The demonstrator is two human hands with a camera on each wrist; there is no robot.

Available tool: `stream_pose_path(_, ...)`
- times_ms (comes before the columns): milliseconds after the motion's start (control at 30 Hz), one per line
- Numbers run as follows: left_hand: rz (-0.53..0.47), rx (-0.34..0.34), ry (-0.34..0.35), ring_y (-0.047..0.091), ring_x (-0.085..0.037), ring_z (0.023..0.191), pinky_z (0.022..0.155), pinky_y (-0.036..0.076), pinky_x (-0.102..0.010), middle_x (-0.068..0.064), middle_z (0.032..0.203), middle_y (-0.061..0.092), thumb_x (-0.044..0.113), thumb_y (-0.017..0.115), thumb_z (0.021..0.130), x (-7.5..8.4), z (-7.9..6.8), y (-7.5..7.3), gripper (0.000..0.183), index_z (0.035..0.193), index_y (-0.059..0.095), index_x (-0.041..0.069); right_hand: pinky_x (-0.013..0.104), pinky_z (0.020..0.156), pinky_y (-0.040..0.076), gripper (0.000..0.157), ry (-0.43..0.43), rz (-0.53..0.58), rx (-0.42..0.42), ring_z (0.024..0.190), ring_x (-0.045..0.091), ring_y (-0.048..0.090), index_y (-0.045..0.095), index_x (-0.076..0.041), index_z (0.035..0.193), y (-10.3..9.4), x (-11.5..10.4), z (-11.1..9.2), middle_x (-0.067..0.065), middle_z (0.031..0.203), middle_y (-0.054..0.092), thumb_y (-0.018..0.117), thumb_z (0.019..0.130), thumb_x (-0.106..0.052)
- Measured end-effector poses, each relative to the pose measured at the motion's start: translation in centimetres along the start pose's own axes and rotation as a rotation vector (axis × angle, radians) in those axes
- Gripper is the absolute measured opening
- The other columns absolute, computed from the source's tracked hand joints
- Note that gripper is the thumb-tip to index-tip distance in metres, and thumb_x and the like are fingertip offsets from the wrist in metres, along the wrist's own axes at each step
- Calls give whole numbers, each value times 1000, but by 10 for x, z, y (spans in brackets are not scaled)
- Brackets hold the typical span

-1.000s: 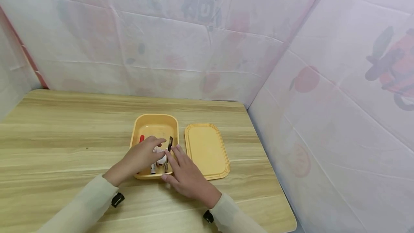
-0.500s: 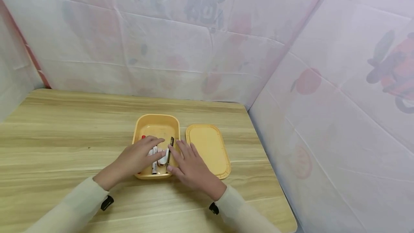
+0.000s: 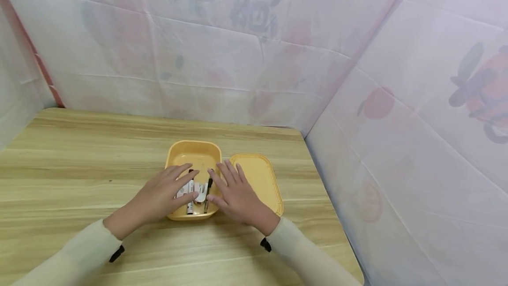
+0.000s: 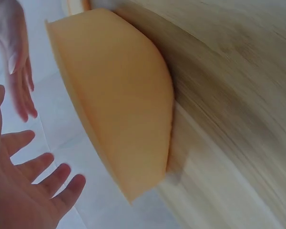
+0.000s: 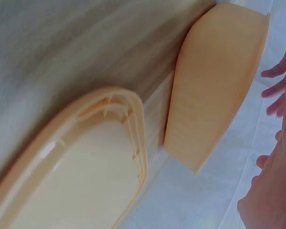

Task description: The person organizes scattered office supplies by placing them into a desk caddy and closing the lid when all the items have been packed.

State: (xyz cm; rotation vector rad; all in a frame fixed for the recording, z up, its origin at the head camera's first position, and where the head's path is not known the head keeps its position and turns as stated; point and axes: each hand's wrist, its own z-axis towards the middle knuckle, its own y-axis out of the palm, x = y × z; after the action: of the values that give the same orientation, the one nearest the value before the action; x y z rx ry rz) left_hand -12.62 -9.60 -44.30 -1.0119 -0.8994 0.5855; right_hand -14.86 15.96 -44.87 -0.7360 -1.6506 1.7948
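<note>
A yellow plastic box [image 3: 193, 146] stands uncovered on the table, and both hands hover over its rim with fingers spread. My left hand [image 3: 160, 192] is over the box's left side, holding nothing. Over the right side is my right hand [image 3: 240, 198], its fingers also straight and without any object. Between them, inside the box, lie a white marker [image 3: 190, 206] with a dark end, a small white rounded object [image 3: 199, 194] and a slim black pen [image 3: 210, 183]. The left hand partly covers a white printed item [image 3: 182, 190]. In the left wrist view, the fingers are above the box wall [image 4: 114, 95].
The flat yellow lid [image 3: 259, 182] lies on the table right beside the box, partly beneath the right hand. Wood-patterned tabletop [image 3: 87, 162] surrounds them. Printed white sheets [image 3: 206, 47] hang behind and to the right.
Both hands have drawn apart and up from the box's contents, left hand leftward and right hand rightward. The red item seen earlier is now hidden beneath the left hand.
</note>
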Motion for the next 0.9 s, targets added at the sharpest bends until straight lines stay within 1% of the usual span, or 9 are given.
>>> stream_pose_path(133,95,48,59,39,-39,143,111,37,-63,-14,160,38,59,54,98,-3,-5,-3,68,152,47,17,55,126,2,70,-23,-18,6,158,33,3,7,-23,164,-3,3,1,8,170,9,15,106,-61)
stream_pose_path(233,141,69,92,36,-39,146,114,34,-61,-12,161,37,61,54,97,-5,-8,-5,71,153,45,19,53,126,1,70,-37,-21,-3,158,31,1,6,-24,164,-5,4,1,7,170,7,16,105,-61)
stream_pose_path(400,169,70,117,35,-36,147,116,30,-59,-10,162,36,63,54,96,-9,-13,-6,72,154,44,21,52,126,0,71,-48,-24,-23,158,28,-2,4,-25,164,-7,4,2,7,170,6,16,105,-62)
stream_pose_path(567,173,94,128,39,-36,144,115,31,-57,-11,160,40,62,56,95,-11,-16,-3,72,152,47,20,58,125,5,71,-41,7,-27,158,30,2,5,-24,164,-6,10,-1,11,170,10,18,105,-62)
stream_pose_path(733,166,99,137,39,-38,143,112,34,-60,-13,157,43,61,57,95,-1,-14,7,69,150,49,19,61,123,7,72,8,37,-16,157,32,3,12,-20,164,3,25,-5,14,168,14,22,106,-61)
stream_pose_path(900,140,108,154,39,-38,144,115,32,-60,-13,157,43,61,58,94,14,-6,19,71,149,51,18,62,123,8,72,74,37,-25,158,32,3,15,-17,163,10,41,-10,14,168,13,25,106,-59)
